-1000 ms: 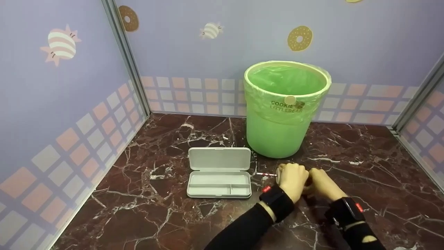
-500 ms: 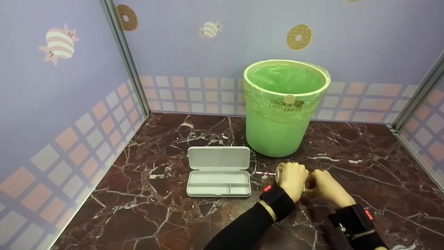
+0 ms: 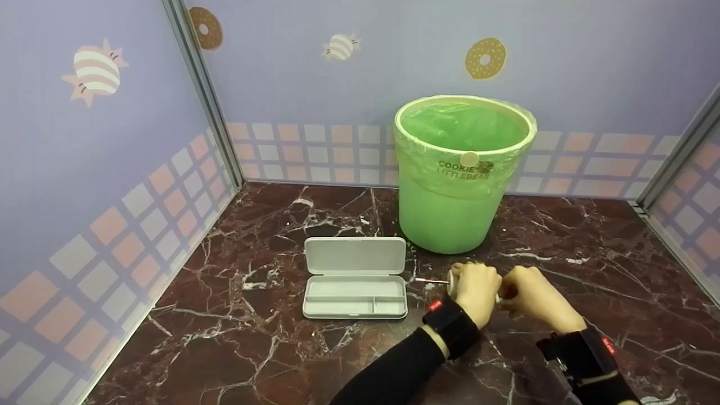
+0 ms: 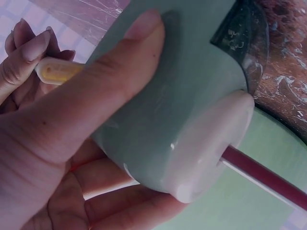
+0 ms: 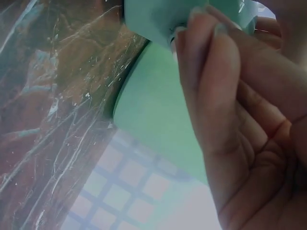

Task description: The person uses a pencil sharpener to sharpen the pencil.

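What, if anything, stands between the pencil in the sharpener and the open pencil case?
Nothing visible: in the head view, the pencil points from the sharpener, held by the left hand, toward the open pencil case.

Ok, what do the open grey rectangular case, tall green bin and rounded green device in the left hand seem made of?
Grey rectangular case: probably matte moulded plastic, given its uniform, unreflective surfaces. Tall green bin: likely smooth plastic, its wall evenly coloured below the crinkled translucent film liner. Rounded green device: likely glossy plastic, judging by bright highlights; painted metal is possible.
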`<state>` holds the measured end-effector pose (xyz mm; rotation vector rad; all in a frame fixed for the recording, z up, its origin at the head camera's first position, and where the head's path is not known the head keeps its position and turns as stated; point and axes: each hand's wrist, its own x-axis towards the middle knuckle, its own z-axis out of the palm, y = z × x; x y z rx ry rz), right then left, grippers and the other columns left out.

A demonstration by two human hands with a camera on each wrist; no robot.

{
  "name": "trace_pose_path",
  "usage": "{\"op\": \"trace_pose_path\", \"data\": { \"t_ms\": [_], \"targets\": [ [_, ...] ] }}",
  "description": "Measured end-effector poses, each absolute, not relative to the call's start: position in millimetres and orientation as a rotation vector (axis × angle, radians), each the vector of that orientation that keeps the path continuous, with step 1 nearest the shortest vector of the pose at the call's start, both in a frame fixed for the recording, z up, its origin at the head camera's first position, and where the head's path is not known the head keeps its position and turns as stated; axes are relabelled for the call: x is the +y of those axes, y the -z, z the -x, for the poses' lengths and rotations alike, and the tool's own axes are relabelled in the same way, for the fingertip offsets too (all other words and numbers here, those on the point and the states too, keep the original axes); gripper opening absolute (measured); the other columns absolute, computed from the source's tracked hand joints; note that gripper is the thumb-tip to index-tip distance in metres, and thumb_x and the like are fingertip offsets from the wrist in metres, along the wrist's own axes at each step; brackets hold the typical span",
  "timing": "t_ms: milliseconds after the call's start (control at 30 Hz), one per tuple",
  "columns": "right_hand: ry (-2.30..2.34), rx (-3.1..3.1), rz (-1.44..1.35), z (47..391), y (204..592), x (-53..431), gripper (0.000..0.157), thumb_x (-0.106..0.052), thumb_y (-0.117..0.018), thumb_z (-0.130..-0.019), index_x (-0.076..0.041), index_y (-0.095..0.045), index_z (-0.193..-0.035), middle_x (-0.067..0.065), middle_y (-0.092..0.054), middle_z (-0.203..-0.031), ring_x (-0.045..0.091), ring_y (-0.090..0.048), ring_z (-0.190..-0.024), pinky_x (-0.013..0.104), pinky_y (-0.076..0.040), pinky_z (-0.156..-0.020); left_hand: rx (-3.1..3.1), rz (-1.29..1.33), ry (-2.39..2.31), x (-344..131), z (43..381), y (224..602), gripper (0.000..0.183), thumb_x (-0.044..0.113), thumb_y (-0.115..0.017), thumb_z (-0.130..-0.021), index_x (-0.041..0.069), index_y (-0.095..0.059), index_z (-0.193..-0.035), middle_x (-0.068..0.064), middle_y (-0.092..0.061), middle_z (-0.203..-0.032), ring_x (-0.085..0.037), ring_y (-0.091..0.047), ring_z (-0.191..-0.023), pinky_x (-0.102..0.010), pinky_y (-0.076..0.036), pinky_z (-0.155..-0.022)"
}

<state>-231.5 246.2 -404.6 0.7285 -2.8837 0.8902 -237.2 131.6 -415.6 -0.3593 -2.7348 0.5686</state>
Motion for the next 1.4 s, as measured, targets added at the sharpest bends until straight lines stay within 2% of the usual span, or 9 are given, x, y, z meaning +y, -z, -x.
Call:
{"op": "trace_pose_path", "data": {
  "t_ms": [67,300,400,500,700,900,1167,1267,1400],
  "targets": [
    [-0.889,-2.878,-0.731,230.6,403.2,246.9,0.019,0.003,-0.078,-0.069,-0.008,-0.065,-0.061,-0.001,-0.065,-0.054,0.003,-0.054,-0.042,0.022,-0.047,-0.042,-2.738,0.362,-0.568,132.4,236.3,414.7,0.024,0.033,-0.051,-0.095,0.042,-0.073,-0.094,0.017,-0.072,-0.096,-0.006,-0.066,-0.082,-0.034,-0.053,-0.072],
    [-0.854,-2.841,-0.699,230.8,393.3,250.7,0.013,0.001,-0.078,-0.071,-0.008,-0.070,-0.065,-0.001,-0.066,-0.056,0.003,-0.053,-0.045,0.023,-0.047,-0.047,-2.757,0.349,-0.533,135.3,234.0,415.0,0.025,0.035,-0.049,-0.095,0.045,-0.071,-0.090,0.019,-0.070,-0.094,-0.003,-0.060,-0.075,-0.031,-0.042,-0.061],
    [-0.832,-2.843,-0.674,234.3,390.1,250.5,0.014,0.000,-0.079,-0.070,-0.009,-0.071,-0.064,-0.001,-0.067,-0.057,0.004,-0.055,-0.047,0.022,-0.047,-0.052,-2.747,0.353,-0.536,134.2,234.4,415.8,0.026,0.036,-0.048,-0.096,0.045,-0.071,-0.092,0.018,-0.070,-0.095,-0.002,-0.061,-0.077,-0.031,-0.044,-0.064],
    [-0.775,-2.817,-0.673,239.3,388.4,249.1,0.016,0.000,-0.081,-0.066,-0.010,-0.070,-0.062,-0.002,-0.067,-0.057,0.002,-0.053,-0.050,0.022,-0.045,-0.054,-2.737,0.347,-0.537,133.2,235.4,416.1,0.025,0.042,-0.047,-0.095,0.043,-0.072,-0.093,0.016,-0.071,-0.097,-0.004,-0.062,-0.080,-0.031,-0.046,-0.066],
    [-0.745,-2.773,-0.656,249.0,384.8,242.9,0.016,0.006,-0.076,-0.062,-0.008,-0.070,-0.061,0.001,-0.066,-0.054,0.005,-0.053,-0.046,0.023,-0.044,-0.051,-2.735,0.279,-0.500,130.8,237.5,416.0,0.027,0.046,-0.047,-0.096,0.039,-0.073,-0.091,0.013,-0.071,-0.095,-0.005,-0.061,-0.078,-0.029,-0.042,-0.060],
    [-0.686,-2.768,-0.514,258.3,384.3,236.9,0.019,0.011,-0.071,-0.063,-0.007,-0.067,-0.059,0.002,-0.063,-0.054,0.012,-0.053,-0.049,0.030,-0.044,-0.052,-2.682,0.221,-0.413,130.2,239.3,417.6,0.034,0.047,-0.045,-0.099,0.035,-0.075,-0.088,0.011,-0.072,-0.090,-0.007,-0.065,-0.077,-0.027,-0.046,-0.062],
    [-0.593,-2.664,-0.346,272.8,410.1,232.3,0.014,0.011,-0.069,-0.066,-0.002,-0.065,-0.063,0.018,-0.068,-0.070,0.042,-0.064,-0.066,0.055,-0.048,-0.062,-2.689,0.398,-0.545,128.8,237.8,418.0,0.027,0.032,-0.047,-0.097,0.039,-0.072,-0.098,0.014,-0.071,-0.093,-0.003,-0.061,-0.076,-0.028,-0.046,-0.063],
    [-0.584,-2.656,-0.317,276.6,418.0,231.8,0.013,0.011,-0.070,-0.066,-0.001,-0.066,-0.065,0.020,-0.068,-0.072,0.043,-0.064,-0.068,0.056,-0.048,-0.062,-2.692,0.438,-0.568,129.0,237.6,417.6,0.027,0.030,-0.047,-0.097,0.037,-0.072,-0.101,0.013,-0.071,-0.096,-0.005,-0.064,-0.082,-0.028,-0.052,-0.068],
    [-0.581,-2.639,-0.346,282.4,425.9,230.9,0.013,0.012,-0.065,-0.064,-0.001,-0.066,-0.063,0.018,-0.068,-0.070,0.039,-0.062,-0.062,0.053,-0.046,-0.059,-2.690,0.435,-0.566,127.8,239.0,417.5,0.028,0.029,-0.047,-0.096,0.037,-0.073,-0.097,0.014,-0.071,-0.096,-0.006,-0.065,-0.083,-0.028,-0.053,-0.068]
  ]
}}
